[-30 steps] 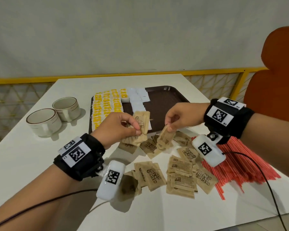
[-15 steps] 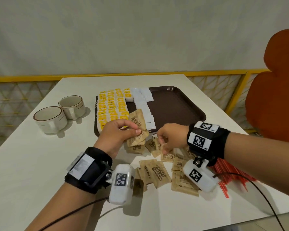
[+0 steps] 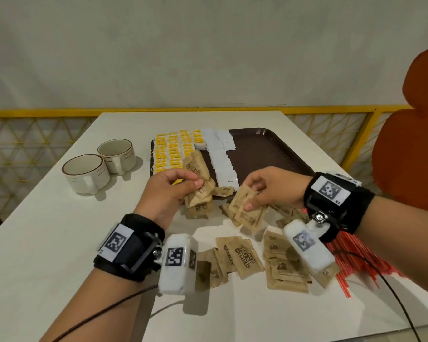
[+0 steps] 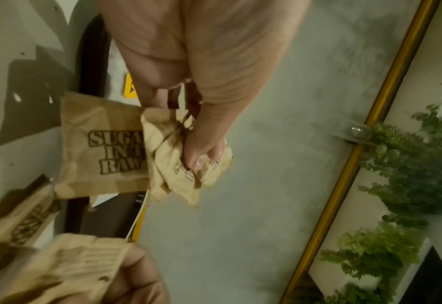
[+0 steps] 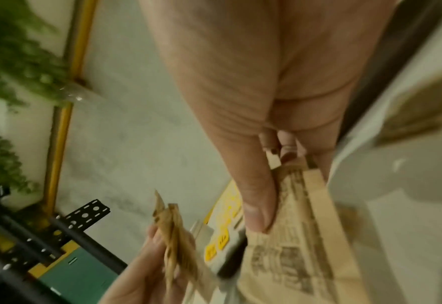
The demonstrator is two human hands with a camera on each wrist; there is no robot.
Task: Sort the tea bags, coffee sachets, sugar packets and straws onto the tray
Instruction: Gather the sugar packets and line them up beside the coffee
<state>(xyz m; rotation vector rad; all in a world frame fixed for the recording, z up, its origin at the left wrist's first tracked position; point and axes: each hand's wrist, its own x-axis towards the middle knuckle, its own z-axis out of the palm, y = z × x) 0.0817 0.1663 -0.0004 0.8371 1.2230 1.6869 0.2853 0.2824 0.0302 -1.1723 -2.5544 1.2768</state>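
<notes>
A person's left hand [image 3: 169,191] grips a bunch of brown sugar packets [image 3: 199,183], thumb on top and fingers curled beneath, raised above the white worktop [image 3: 35,243] at the near edge of the brown tray [image 3: 269,149]. In the left wrist view the thumb [image 4: 204,148] presses across the crumpled bunch, with one flat packet reading "SUGAR IN THE RAW" fanned out beside it. Just to the right of that hand, the right hand [image 3: 269,188] pinches further packets [image 3: 247,211] between thumb and fingers, held clear of the worktop; how many it holds cannot be told. The two hands are near each other but apart.

Below and between the hands, loose packets [image 3: 242,257] lie scattered on the worktop, some overlapping. Red straws [image 3: 351,265] lie in a heap under and beyond the right wrist, partly hidden by the wrist camera [image 3: 307,245].

On the tray beyond the left hand, yellow tea bags [image 3: 173,149] sit in rows along its left part; white coffee sachets [image 3: 223,159] run in a column just to their right, ahead of the gap between the hands. The rest of the tray, beyond the right hand, shows bare brown surface.

Two cups [image 3: 99,169] stand side by side on the worktop, well to the left of the left hand. An orange chair back [image 3: 415,134] rises to the right of the right arm, and a yellow rail [image 3: 59,112] runs along the far edge of the worktop.
</notes>
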